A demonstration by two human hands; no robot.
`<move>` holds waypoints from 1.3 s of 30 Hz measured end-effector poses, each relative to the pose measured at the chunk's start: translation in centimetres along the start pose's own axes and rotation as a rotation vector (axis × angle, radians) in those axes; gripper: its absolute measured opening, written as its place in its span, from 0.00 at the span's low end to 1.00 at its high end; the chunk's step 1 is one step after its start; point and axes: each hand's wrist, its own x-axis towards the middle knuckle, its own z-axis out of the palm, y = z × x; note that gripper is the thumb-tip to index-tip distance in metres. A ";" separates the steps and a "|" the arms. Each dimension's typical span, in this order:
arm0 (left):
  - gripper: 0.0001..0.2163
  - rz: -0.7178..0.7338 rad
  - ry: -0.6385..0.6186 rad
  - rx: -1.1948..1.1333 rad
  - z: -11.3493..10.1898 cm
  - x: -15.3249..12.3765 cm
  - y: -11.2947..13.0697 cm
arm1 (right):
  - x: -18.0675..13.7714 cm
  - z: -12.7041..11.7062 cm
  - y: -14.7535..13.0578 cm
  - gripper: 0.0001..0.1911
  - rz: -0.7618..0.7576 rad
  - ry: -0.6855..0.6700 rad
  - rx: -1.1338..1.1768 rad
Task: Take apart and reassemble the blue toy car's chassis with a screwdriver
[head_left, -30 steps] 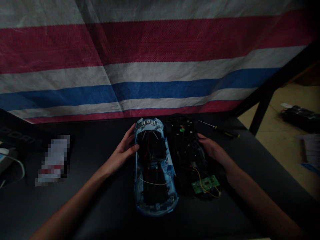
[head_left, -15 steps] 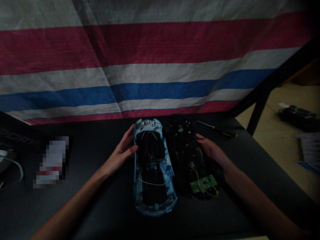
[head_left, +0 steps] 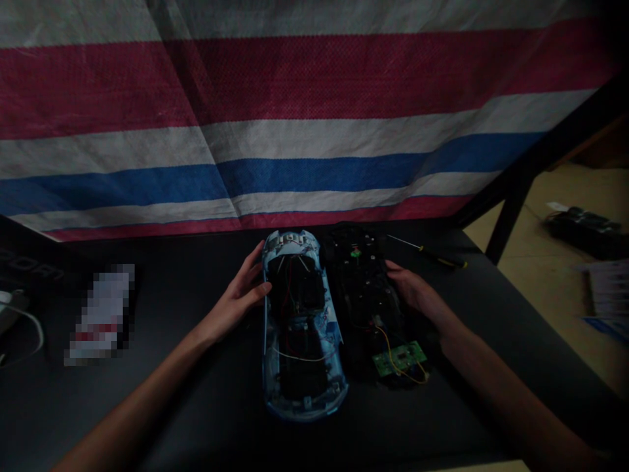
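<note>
Two halves of a toy car lie side by side on the dark tabletop. On the left is the blue toy car body (head_left: 337,367), upturned so its hollow inside with thin wires shows. My left hand (head_left: 246,288) grips its left edge, thumb over the rim and fingers along the outer side. The black toy car chassis (head_left: 361,278) lies close against its right side. A green circuit board (head_left: 400,359) with a yellow wire sits at the chassis's near end. My right hand (head_left: 410,288) holds the chassis's right side; some of its fingers are hidden in shadow.
A screwdriver (head_left: 442,259) with a black and yellow handle lies right of the chassis. A blurred-out pale object (head_left: 103,314) and a white cable (head_left: 37,324) are at left. Striped sheeting (head_left: 295,78) hangs behind the table (head_left: 206,406). Dark items (head_left: 587,229) rest on the floor at right.
The view has shifted very slightly. Both hands and both car parts keep their places.
</note>
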 end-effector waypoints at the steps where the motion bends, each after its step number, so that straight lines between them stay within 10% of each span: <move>1: 0.37 -0.001 -0.005 -0.013 0.1 0.0 0.1 | 0.0 0.0 0.0 0.23 -0.002 0.005 0.000; 39: 0.35 -0.008 -0.007 -0.002 0.0 0.0 0.0 | -0.2 0.4 -0.6 0.22 0.029 0.041 -0.008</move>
